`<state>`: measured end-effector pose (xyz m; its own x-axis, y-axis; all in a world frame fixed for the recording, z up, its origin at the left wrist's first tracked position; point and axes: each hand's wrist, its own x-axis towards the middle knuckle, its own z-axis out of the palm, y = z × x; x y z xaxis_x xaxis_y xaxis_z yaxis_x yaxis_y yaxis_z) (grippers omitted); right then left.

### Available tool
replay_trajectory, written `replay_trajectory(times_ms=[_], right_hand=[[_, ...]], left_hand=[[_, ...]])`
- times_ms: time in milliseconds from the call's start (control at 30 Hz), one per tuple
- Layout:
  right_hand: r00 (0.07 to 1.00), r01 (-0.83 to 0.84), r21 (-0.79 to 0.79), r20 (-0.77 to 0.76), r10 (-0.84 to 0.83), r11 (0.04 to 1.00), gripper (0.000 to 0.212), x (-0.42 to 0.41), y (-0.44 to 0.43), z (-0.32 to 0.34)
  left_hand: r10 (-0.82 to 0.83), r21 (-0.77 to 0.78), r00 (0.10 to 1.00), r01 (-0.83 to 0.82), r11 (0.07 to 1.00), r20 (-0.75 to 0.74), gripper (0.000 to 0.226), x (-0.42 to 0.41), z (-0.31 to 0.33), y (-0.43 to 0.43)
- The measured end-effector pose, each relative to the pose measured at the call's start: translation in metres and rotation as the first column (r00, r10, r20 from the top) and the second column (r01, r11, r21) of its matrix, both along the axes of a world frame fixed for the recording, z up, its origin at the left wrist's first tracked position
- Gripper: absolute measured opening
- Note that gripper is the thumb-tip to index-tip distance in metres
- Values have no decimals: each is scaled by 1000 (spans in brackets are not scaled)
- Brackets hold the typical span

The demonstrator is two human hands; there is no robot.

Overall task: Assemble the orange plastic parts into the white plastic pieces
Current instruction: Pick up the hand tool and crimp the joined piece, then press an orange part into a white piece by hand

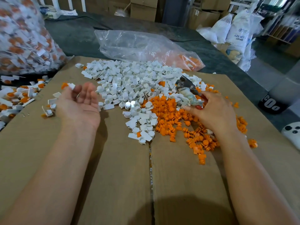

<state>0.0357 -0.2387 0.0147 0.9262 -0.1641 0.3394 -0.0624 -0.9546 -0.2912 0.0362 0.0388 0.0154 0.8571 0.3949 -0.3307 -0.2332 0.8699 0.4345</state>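
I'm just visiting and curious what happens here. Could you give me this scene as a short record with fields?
Surface: cardboard
White pieces: large heap, centre
Orange parts: heap right of the white
Left hand: palm up, fingers straight, white-and-orange piece at fingertips
Right hand: on the orange heap, fingers at a wrapped metal tool; grip unclear
Full bag: far left, white and orange pieces inside
Clear bag: behind the heaps
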Motion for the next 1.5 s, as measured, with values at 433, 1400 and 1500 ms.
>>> replay_trajectory(times_ms=[433, 1400, 1500], right_hand=[[971, 59, -18, -233, -61, 998, 71, 4, -16, -4], [930, -346, 15, -125, 345, 938, 23, -5, 38, -9], [930, -352, 22, -105, 352, 936, 16, -5, 39, -9]], left_hand=[[-130, 943, 977, 124, -307, -171, 20, -11, -21, -43], [-447, 848, 883, 341, 406, -141, 20, -15, -7, -46], [-483, 806, 866, 375, 457, -129, 18, -16, -6, -45]])
